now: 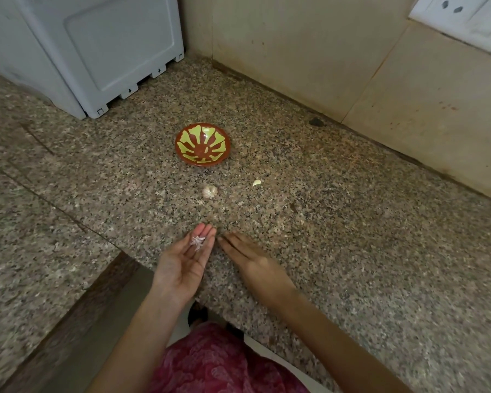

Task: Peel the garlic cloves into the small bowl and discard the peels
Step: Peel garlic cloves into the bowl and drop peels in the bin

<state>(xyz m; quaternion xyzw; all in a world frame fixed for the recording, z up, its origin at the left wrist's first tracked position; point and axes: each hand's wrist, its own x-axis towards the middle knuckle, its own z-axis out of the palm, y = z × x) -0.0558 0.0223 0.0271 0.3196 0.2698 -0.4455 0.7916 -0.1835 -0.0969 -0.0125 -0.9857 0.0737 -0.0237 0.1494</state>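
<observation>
While the left hand [182, 265] cradled the peels [197, 241] on close-set fingers [204, 232], the right hand [248, 258] lay flat, fingers straight, beside it. Peels judged featherlight, flimsy: cup them. Garlic bulb [209, 191] lay near the small bowl [201, 164].

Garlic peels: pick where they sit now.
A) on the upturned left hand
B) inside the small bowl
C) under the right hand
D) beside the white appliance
A: the pale peels lie on the fingers of the palm-up left hand, well short of the small bowl; the right hand rests flat on the counter beside it.
</observation>
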